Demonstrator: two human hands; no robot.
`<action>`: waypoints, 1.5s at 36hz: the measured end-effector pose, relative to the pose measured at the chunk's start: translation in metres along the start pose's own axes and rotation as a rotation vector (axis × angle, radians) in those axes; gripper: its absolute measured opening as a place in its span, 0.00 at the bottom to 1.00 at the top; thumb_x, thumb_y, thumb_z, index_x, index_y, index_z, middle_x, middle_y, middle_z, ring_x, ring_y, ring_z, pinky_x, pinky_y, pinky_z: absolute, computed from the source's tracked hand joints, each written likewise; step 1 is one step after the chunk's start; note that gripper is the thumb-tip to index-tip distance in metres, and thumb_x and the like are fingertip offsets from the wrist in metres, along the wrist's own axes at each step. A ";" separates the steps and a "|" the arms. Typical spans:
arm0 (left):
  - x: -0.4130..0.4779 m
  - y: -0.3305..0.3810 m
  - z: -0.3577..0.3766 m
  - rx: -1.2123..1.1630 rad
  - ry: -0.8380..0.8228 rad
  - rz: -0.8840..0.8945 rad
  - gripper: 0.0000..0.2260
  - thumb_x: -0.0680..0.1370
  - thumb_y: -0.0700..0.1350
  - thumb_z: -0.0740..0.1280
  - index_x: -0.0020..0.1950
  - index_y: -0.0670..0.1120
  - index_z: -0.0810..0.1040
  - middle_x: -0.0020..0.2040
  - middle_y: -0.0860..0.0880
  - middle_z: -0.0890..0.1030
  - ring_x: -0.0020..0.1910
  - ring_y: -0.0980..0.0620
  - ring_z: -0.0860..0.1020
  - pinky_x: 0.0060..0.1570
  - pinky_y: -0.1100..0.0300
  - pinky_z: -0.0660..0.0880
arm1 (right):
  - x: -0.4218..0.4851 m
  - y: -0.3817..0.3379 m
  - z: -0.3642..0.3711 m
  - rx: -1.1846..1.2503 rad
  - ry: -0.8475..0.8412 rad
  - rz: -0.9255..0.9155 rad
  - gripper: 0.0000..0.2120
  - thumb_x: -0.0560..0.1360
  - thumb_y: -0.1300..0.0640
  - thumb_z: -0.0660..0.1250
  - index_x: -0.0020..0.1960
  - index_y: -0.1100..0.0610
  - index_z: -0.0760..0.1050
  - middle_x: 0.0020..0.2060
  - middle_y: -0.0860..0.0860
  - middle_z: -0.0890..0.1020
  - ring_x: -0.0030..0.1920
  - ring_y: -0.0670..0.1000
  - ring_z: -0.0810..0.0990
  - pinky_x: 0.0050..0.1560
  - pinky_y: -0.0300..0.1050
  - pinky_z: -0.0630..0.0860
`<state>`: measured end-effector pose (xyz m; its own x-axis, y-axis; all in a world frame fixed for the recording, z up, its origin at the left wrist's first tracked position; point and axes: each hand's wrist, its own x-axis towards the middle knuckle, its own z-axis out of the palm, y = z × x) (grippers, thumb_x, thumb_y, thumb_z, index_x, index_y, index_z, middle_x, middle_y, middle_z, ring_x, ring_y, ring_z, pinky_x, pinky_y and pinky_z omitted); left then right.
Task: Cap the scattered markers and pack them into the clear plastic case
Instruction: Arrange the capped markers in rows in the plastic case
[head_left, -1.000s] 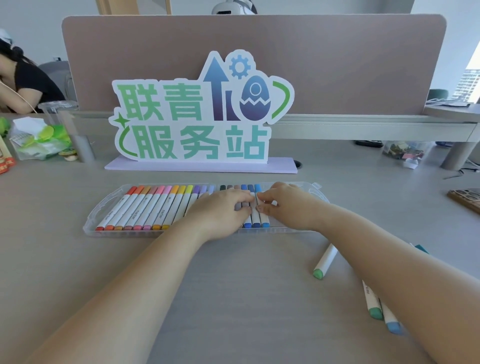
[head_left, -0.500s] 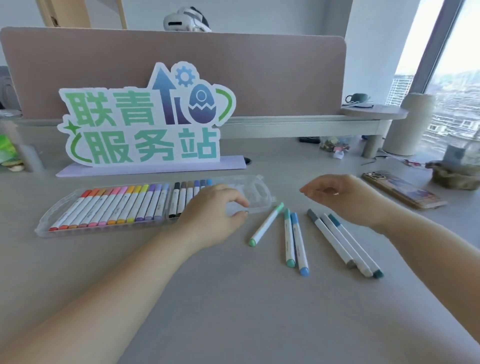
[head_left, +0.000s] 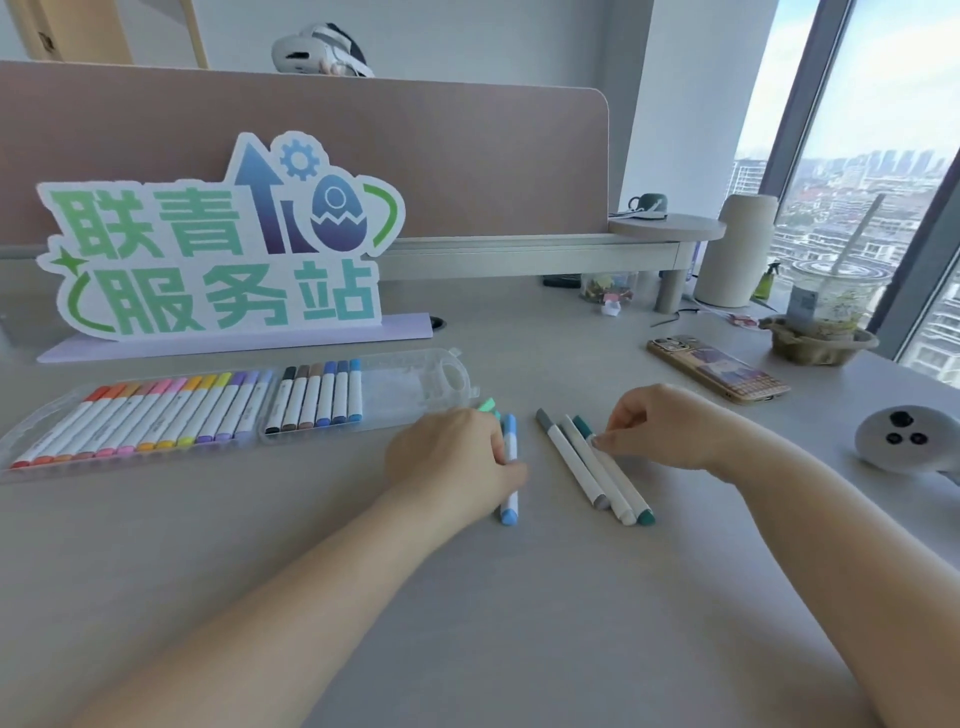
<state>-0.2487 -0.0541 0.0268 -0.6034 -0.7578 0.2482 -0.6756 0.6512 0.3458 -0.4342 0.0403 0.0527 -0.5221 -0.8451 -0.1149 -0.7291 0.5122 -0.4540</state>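
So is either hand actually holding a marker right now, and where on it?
The left hand grips the light blue marker around its middle, lying on the desk. The right hand touches the teal marker high on its barrel; grip unclear.

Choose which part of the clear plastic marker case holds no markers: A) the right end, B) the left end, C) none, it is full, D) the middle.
A: the clear plastic marker case shows only bare plastic at its right end, past the blue-capped white markers, while rows of markers fill the rest.
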 end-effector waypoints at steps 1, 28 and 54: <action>0.000 0.001 0.000 0.020 0.001 -0.008 0.09 0.70 0.54 0.67 0.39 0.49 0.79 0.41 0.54 0.81 0.43 0.52 0.78 0.41 0.59 0.73 | 0.000 0.000 0.000 -0.022 -0.023 0.005 0.13 0.73 0.45 0.69 0.48 0.54 0.78 0.45 0.50 0.79 0.46 0.50 0.77 0.47 0.43 0.74; 0.021 -0.058 -0.056 -0.608 0.137 -0.340 0.09 0.70 0.49 0.74 0.38 0.43 0.82 0.34 0.53 0.77 0.36 0.51 0.73 0.35 0.61 0.69 | 0.011 -0.045 0.004 0.334 0.248 -0.077 0.12 0.74 0.52 0.67 0.42 0.61 0.80 0.38 0.56 0.84 0.36 0.51 0.76 0.37 0.42 0.72; 0.080 -0.120 -0.031 -0.003 0.128 -0.358 0.16 0.75 0.55 0.64 0.32 0.46 0.73 0.32 0.50 0.76 0.35 0.48 0.75 0.35 0.60 0.69 | 0.127 -0.160 0.077 0.290 0.075 -0.228 0.10 0.74 0.50 0.68 0.47 0.57 0.78 0.40 0.50 0.81 0.38 0.49 0.76 0.44 0.45 0.75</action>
<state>-0.2027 -0.1937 0.0330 -0.2716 -0.9364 0.2222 -0.8329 0.3444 0.4333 -0.3502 -0.1608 0.0428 -0.3996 -0.9133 0.0785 -0.6806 0.2382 -0.6928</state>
